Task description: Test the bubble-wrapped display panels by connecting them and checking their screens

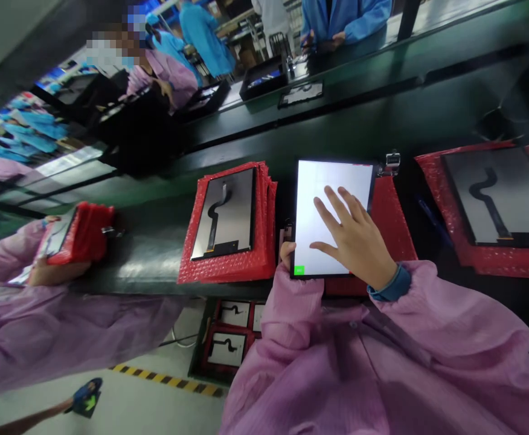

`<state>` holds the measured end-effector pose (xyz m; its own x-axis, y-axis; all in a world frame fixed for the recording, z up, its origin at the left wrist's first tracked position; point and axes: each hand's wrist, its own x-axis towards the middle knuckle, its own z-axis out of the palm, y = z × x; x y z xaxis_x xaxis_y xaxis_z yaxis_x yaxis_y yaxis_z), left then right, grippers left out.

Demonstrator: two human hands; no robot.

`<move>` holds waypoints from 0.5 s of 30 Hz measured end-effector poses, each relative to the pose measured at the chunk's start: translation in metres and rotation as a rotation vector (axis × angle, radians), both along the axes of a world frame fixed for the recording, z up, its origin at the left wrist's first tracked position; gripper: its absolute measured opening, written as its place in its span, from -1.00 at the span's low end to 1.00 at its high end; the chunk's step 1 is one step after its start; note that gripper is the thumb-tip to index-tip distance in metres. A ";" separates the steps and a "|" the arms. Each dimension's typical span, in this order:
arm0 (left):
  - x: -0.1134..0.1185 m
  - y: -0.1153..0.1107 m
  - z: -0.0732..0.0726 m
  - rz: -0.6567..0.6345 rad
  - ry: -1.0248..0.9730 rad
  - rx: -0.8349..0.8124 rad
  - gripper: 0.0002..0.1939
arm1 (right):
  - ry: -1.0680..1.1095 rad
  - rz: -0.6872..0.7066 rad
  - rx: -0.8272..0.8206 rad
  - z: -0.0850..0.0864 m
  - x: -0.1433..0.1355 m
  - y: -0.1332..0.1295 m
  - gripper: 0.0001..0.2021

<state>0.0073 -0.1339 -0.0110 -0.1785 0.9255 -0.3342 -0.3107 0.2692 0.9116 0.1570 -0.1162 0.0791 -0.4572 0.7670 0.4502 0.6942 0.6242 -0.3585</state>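
Observation:
A lit display panel [307,199] with a white screen and a small green patch at its lower left corner is tilted up in front of me. My left hand [286,252] grips its lower left edge; the thumb shows and the other fingers are hidden behind it. Across the white screen lies my right hand [352,235], fingers spread; whether it touches the glass I cannot tell. Left of the panel, an unlit display panel [235,211] with a black flex cable rests on a stack of red bubble-wrap sleeves [264,260]. Another red sheet [389,211] lies behind the lit panel.
On the right, another panel [518,193] lies on red bubble wrap, with a blue pen [432,220] beside it. A crate [196,356] of panels stands below the bench edge. At left, a co-worker's hands hold a red bubble-wrap bundle [90,232]. Across the green bench [156,229] sit more people.

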 end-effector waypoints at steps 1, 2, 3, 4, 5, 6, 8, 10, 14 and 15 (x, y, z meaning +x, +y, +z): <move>-0.002 -0.002 -0.001 0.005 0.002 -0.015 -0.41 | 0.000 0.002 0.010 -0.003 0.001 -0.002 -0.36; -0.004 -0.004 -0.001 0.003 0.002 -0.026 -0.41 | 0.005 0.004 0.017 -0.006 0.001 -0.004 -0.51; -0.006 -0.006 -0.002 0.002 0.001 -0.034 -0.41 | 0.015 0.006 0.019 -0.008 0.002 -0.005 -0.62; -0.008 -0.009 -0.002 -0.001 -0.003 -0.038 -0.41 | 0.028 0.008 0.019 -0.010 0.003 -0.007 -0.66; -0.010 -0.011 -0.001 -0.005 -0.008 -0.039 -0.41 | 0.046 0.013 0.022 -0.011 0.004 -0.009 -0.68; -0.011 -0.013 0.000 -0.008 -0.014 -0.039 -0.42 | 0.066 0.019 0.036 -0.012 0.006 -0.011 -0.69; -0.009 -0.015 0.002 -0.017 -0.023 -0.035 -0.42 | 0.110 0.025 0.112 -0.013 0.010 -0.017 -0.70; -0.005 -0.014 0.005 -0.022 -0.045 -0.011 -0.43 | 0.152 0.004 0.221 -0.014 0.015 -0.025 -0.70; 0.004 -0.007 0.010 -0.040 -0.203 0.112 -0.33 | 0.121 -0.117 0.212 -0.017 0.024 -0.041 -0.68; 0.004 -0.006 0.011 -0.042 -0.204 0.111 -0.31 | 0.108 -0.134 0.171 -0.016 0.027 -0.044 -0.68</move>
<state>0.0116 -0.1402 0.0003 -0.0780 0.9638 -0.2548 -0.4820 0.1872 0.8559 0.1836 -0.1601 0.0627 -0.2985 0.7263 0.6191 0.7385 0.5867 -0.3322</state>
